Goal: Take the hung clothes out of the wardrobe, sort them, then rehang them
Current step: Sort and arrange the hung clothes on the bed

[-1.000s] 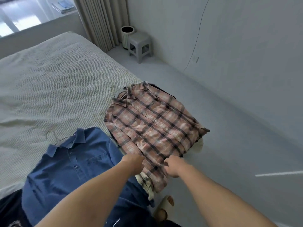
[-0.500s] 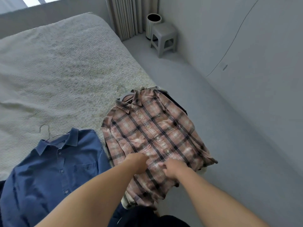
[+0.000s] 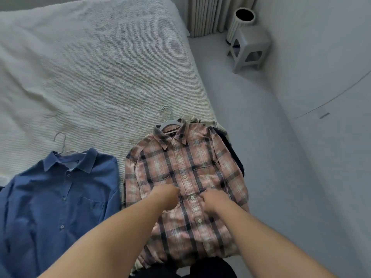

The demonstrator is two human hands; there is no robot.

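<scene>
A pink plaid shirt [image 3: 180,169] lies face up on its hanger [image 3: 167,119] at the bed's right edge, on top of darker clothes [image 3: 234,153]. My left hand [image 3: 166,195] and my right hand [image 3: 213,199] sit on its button placket at mid-chest, fingers curled and pinching the fabric on either side of a button. A blue shirt [image 3: 56,197] on a wire hanger [image 3: 61,141] lies flat to the left.
The bed [image 3: 90,77] has a pale ribbed cover. A grey stool [image 3: 249,49] and a white bin [image 3: 240,23] stand at the far right by the curtain [image 3: 210,13]. Grey floor [image 3: 281,177] runs along the wall.
The view has swung so the plaid shirt lies straighter in front of me. Both hands have moved up the placket from the hem toward mid-chest.
</scene>
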